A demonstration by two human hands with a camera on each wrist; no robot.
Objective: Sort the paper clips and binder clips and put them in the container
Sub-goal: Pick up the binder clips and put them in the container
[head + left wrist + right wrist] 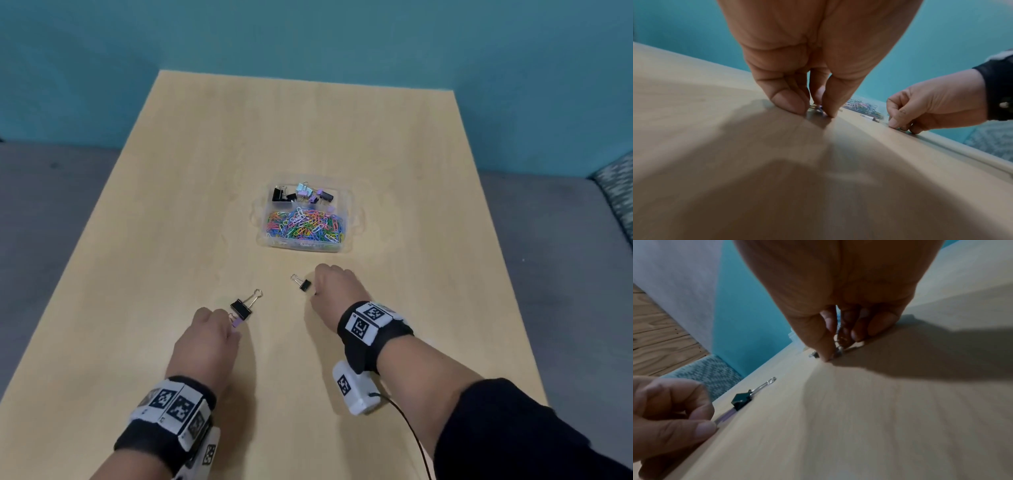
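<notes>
A clear two-part container (352,219) sits mid-table, with binder clips (301,195) in its far compartment and coloured paper clips (305,224) in the near one. My left hand (228,320) pinches a small purple binder clip (237,322) on the table; its fingertips (795,107) press down round it. A large black binder clip (241,307) lies right next to the purple one. My right hand (317,291) pinches a small dark binder clip (840,345), mostly hidden by the fingers. Another small black binder clip (303,283) lies just left of it.
The wooden table (171,205) stands against a teal wall. A grey floor lies on both sides, and a patterned cushion (616,192) is at the far right. A cable (411,428) trails from my right wrist camera.
</notes>
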